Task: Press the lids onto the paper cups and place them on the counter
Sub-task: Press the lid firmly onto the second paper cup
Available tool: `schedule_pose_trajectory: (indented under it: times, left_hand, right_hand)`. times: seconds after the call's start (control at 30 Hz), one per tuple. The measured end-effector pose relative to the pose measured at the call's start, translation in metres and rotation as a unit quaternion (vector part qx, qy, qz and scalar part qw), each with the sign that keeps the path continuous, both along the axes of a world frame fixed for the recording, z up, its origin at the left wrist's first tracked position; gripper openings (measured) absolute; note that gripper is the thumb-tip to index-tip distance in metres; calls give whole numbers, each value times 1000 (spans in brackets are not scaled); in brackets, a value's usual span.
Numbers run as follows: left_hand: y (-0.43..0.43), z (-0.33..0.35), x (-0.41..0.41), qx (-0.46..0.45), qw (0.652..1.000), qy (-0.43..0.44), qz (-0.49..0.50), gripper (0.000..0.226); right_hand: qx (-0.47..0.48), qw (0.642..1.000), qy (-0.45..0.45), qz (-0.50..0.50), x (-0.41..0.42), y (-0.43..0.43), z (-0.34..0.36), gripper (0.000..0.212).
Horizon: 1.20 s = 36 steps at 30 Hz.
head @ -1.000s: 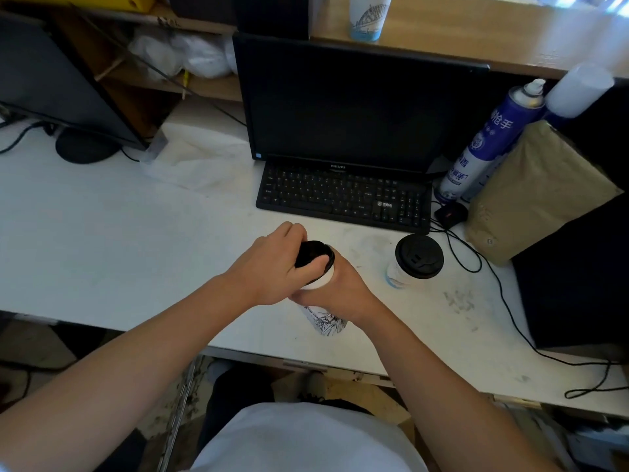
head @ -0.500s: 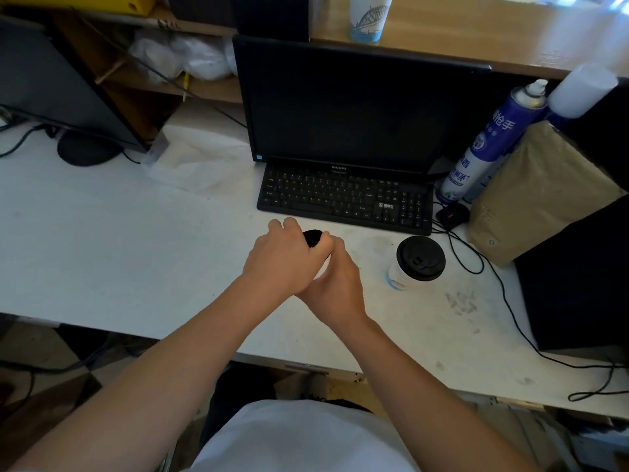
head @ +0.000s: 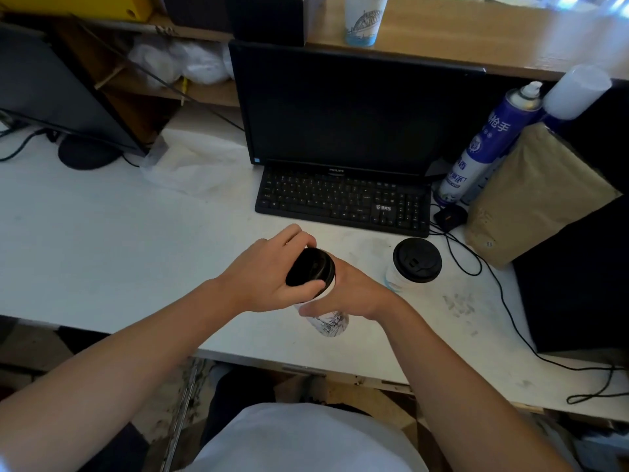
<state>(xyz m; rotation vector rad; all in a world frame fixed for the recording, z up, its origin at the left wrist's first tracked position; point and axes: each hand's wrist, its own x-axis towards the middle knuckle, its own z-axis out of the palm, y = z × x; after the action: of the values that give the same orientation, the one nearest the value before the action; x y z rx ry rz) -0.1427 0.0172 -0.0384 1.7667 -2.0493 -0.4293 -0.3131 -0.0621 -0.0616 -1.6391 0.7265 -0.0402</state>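
Since the previous frame both hands have tilted apart, exposing the black lid (head: 310, 269), which the left hand (head: 269, 277) pinches by its rim while the right hand (head: 354, 294) wraps the tilted paper cup (head: 328, 321) above the white worktop (head: 102, 240), near a second lidded cup (head: 413, 264).

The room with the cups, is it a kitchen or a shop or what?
Probably an office or work desk, not a kitchen: a dark monitor and black keyboard sit on the white desk, with cables and spray cans beside.
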Motion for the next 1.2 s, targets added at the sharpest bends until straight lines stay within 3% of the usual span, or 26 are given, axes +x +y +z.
schedule_pose_trajectory:
  times: [0.13, 0.3, 0.47, 0.67, 0.83, 0.97, 1.03, 1.1, 1.2]
  left_hand:
    - [-2, 1, -1, -9, 999, 24, 33, 55]
    - [-2, 5, -7, -14, 996, 43, 72, 54]
    - [-6, 7, -14, -15, 994, 38, 101, 56]
    - [-15, 7, -29, 5, 979, 41, 198, 54]
    - [-32, 7, -51, 88, 938, 30, 334, 58]
    - [-38, 5, -60, 118, 922, 48, 366, 64]
    - [-35, 5, -59, 121, 933, 43, 336, 66]
    - [-28, 6, -53, 92, 956, 24, 276, 65]
    - [-18, 8, -40, 26, 983, 20, 178, 62]
  right_hand:
    - [-40, 998, -4, -43, 7, 4, -8, 63]
    - [-79, 994, -25, -73, 7, 9, -3, 51]
    - [-93, 988, -13, -124, 4, 12, 1, 66]
    - [-123, 978, 7, -167, 5, 10, 4, 69]
    - [-211, 947, 15, -243, 13, 19, -8, 67]
    - [-296, 912, 20, -283, 16, 26, -23, 66]
    - [-261, 927, 12, -270, 9, 23, -24, 69]
    - [-162, 954, -20, -251, -1, 14, -18, 71]
    - [-86, 984, -24, -152, -13, -2, -8, 67]
